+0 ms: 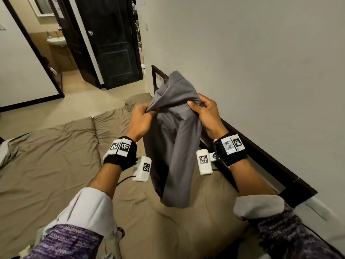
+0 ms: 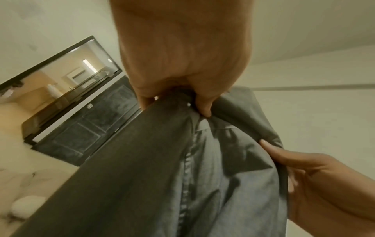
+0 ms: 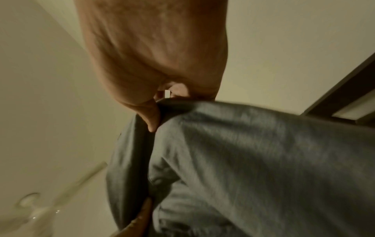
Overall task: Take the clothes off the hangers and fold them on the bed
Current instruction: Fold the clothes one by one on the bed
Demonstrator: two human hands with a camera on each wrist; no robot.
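No hanger can be made out; if one is inside the grey shirt [image 1: 175, 139], the cloth hides it. Right wrist view is blurred, and only a small white piece shows between the fingers there, not identifiable. The shirt's lower end hangs bunched just above the bed [image 1: 56, 165]; whether it touches the brown sheet cannot be told. The near corners of the bed are cut off by the frame and by the sleeves. The bed's right edge runs along a dark frame rail [image 1: 261, 156] against the wall [image 1: 261, 53], close beside the right forearm; to the left the sheet lies open and wrinkled, with bare floor [image 1: 89, 101] beyond it and a dark door [image 1: 115, 43] far left. Left hand [image 1: 141, 119] is closed, pinching a fold of the shirt's upper part between thumb and fingers. Right hand [image 1: 206, 114] grips the shirt's upper right side, thumb on the front, fingers curled behind. The shirt hangs between both hands, in the air over the right part of the bed.
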